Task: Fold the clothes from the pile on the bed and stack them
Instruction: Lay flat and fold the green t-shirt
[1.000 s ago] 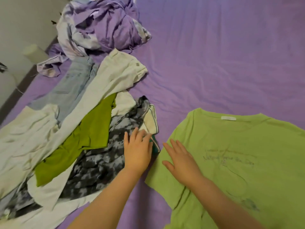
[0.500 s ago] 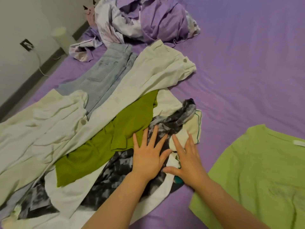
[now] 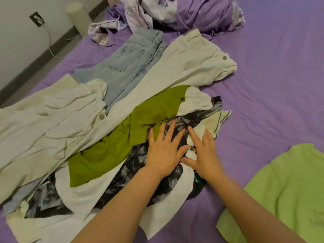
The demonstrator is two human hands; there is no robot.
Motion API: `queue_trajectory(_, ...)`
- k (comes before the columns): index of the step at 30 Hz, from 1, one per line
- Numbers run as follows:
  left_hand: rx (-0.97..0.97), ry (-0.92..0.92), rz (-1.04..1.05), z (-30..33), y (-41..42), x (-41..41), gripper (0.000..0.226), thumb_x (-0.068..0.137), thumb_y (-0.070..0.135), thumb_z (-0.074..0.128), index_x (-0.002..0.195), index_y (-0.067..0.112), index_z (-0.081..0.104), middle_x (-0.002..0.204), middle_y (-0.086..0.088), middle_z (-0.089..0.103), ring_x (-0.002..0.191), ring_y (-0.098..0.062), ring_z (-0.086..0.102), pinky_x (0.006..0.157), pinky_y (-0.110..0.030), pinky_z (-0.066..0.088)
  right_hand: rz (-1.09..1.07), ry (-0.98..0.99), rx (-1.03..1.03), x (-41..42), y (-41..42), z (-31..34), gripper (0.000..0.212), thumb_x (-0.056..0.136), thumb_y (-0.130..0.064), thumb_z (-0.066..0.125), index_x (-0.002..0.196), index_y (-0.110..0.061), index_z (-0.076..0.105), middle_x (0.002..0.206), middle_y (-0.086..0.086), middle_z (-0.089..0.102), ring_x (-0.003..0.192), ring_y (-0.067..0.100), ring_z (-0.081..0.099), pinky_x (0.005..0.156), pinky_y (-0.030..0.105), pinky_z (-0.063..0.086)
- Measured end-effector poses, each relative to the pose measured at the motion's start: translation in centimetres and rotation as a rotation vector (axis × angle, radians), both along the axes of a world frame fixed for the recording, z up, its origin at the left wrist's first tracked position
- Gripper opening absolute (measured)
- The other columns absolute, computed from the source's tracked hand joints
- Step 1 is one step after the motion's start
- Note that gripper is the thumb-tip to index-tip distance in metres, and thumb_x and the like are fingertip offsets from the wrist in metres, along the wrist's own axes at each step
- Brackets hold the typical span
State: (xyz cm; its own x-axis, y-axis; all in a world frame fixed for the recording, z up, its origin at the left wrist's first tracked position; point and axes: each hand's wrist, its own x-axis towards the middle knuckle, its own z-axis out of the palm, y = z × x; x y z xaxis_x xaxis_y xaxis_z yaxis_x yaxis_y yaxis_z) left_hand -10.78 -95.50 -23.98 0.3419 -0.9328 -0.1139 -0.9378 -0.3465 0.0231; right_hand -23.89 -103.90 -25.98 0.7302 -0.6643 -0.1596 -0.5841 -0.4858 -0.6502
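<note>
Here both hands, left hand and right hand, press splayed fingers flat on the clothes pile.

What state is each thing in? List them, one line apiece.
left hand: open, flat on the grey tie-dye garment
right hand: open, on the cream green-trimmed garment
olive green top: crumpled, unfolded
light blue jeans: laid flat, unfolded
cream trousers: spread out, unfolded
lime green T-shirt: spread flat, apart from the pile
</note>
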Motion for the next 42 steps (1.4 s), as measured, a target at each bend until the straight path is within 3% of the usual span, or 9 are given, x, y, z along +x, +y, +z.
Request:
queue_trajectory(6,-0.001,0.197,-0.018,1.5,4.6,-3.2,0.071,0.093,0.068,0.020,0.150,0.027,0.028,0.158,-0.006,0.021,0.146,-0.031,0.018,0.113,-0.061,0.020,-0.169,-0.166,0.072,-0.9,0.4,2.7,0.041,0.087,-0.010,0.067,0.127,-0.019,0.061,0.133,0.003,0.052,0.127,0.024,0.044,0.100,0.024,0.033)
queue_trajectory(10,-0.105,0.375,0.134,3.2,6.0,-3.9,0.096,0.077,0.087,0.027,0.147,0.039,-0.017,0.159,0.004,-0.015,0.146,-0.014,-0.017,0.117,-0.042,-0.009,-0.231,-0.328,0.123,0.8,0.7,7.0,0.027,0.084,-0.006,0.067,0.107,-0.019,0.071,0.107,-0.005,0.062,0.103,0.010,0.056,0.083,0.013,0.039)
queue_trajectory(12,-0.211,0.478,0.205,5.1,5.5,-4.0,0.103,0.078,0.073,0.049,0.141,0.045,-0.027,0.157,0.006,-0.021,0.141,-0.004,-0.025,0.116,-0.034,-0.008,-0.241,-0.427,0.195,2.3,1.1,9.7,0.026,0.084,-0.005,0.066,0.101,-0.023,0.072,0.100,-0.010,0.063,0.093,-0.002,0.058,0.076,0.006,0.041)
queue_trajectory(16,-0.472,0.507,0.297,10.2,5.1,-1.5,0.103,0.081,0.008,0.065,0.141,0.047,-0.010,0.159,-0.002,0.011,0.142,-0.016,0.016,0.114,-0.022,0.014,-0.173,-0.544,0.245,6.0,2.0,15.3,0.027,0.083,-0.004,0.066,0.095,-0.028,0.071,0.094,-0.012,0.064,0.088,-0.010,0.058,0.073,0.003,0.041)
queue_trajectory(24,-0.670,0.276,0.330,20.5,9.9,7.8,0.092,0.079,-0.007,0.062,0.144,0.036,0.014,0.153,-0.001,0.032,0.129,-0.019,0.035,0.106,-0.019,0.021,0.056,-0.723,0.361,15.7,5.1,24.6,0.030,0.082,-0.004,0.068,0.094,-0.031,0.068,0.100,-0.014,0.063,0.092,-0.012,0.058,0.079,0.004,0.042)
queue_trajectory(29,-0.416,0.329,0.447,17.5,12.4,12.6,0.082,0.088,0.017,0.063,0.151,0.034,0.013,0.158,0.002,0.016,0.140,-0.021,0.025,0.112,-0.028,0.025,0.243,-0.344,0.202,20.0,6.5,20.7,0.046,0.091,-0.026,0.062,0.136,-0.022,0.052,0.144,0.005,0.040,0.132,0.016,0.039,0.106,0.020,0.033)
queue_trajectory(34,-0.005,0.316,0.487,8.8,13.1,13.7,0.067,0.093,0.063,0.030,0.149,0.045,-0.002,0.161,0.001,-0.012,0.147,-0.027,-0.007,0.118,-0.052,0.005,0.352,0.212,0.014,18.7,7.4,11.3,0.057,0.098,-0.052,0.037,0.149,-0.046,0.012,0.161,0.000,-0.008,0.148,0.026,-0.004,0.116,0.047,0.019)
queue_trajectory(37,0.024,0.303,0.513,6.2,12.9,13.9,0.064,0.088,0.070,0.010,0.148,0.049,0.000,0.161,0.004,-0.013,0.147,-0.026,-0.012,0.115,-0.057,-0.003,0.339,0.282,-0.029,18.3,7.9,8.7,0.055,0.098,-0.057,0.028,0.147,-0.050,0.007,0.161,0.002,-0.008,0.147,0.028,-0.002,0.116,0.050,0.018)
queue_trajectory(42,0.061,0.419,0.577,7.6,12.5,14.0,0.059,0.094,0.066,0.019,0.149,0.047,0.008,0.161,0.004,-0.008,0.148,-0.025,-0.009,0.114,-0.058,0.000,0.330,0.216,0.001,17.8,8.1,9.5,0.055,0.098,-0.055,0.030,0.149,-0.045,0.013,0.161,0.004,-0.005,0.147,0.029,0.004,0.114,0.047,0.021)
